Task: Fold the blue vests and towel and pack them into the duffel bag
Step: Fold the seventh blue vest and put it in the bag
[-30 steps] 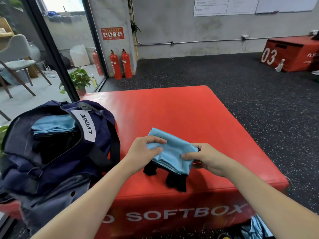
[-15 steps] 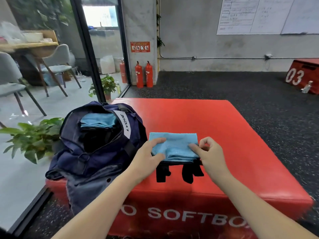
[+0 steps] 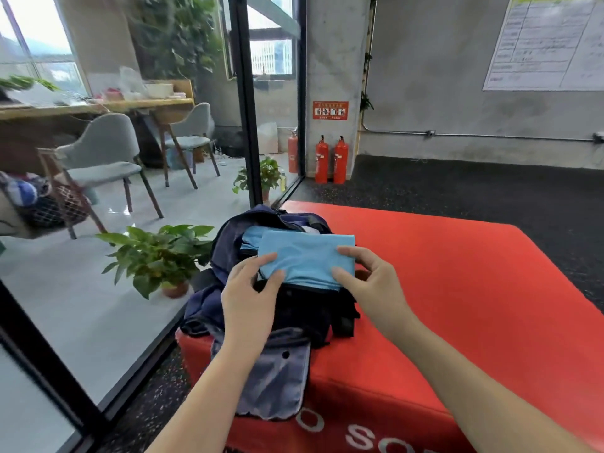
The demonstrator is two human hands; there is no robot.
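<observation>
Holding the folded blue vest (image 3: 307, 256) over the mouth of the duffel bag (image 3: 228, 256), we are pinching it at both short ends: the left hand (image 3: 253, 289) is gripping the near-left corner with thumb on top, and the right hand (image 3: 366, 282) is gripping the right end, thumb on top and fingers curled along the edge. We are judging this as the packing step for this vest. Another folded blue piece (image 3: 250, 238) is already lying inside the bag, just behind and to the left. The vest is lying roughly flat, its long axis running left to right across the opening, its black trim facing us. The next move is calling for lowering it level onto the piece below, then releasing both ends. The bag is resting on the red soft box (image 3: 457, 289).
</observation>
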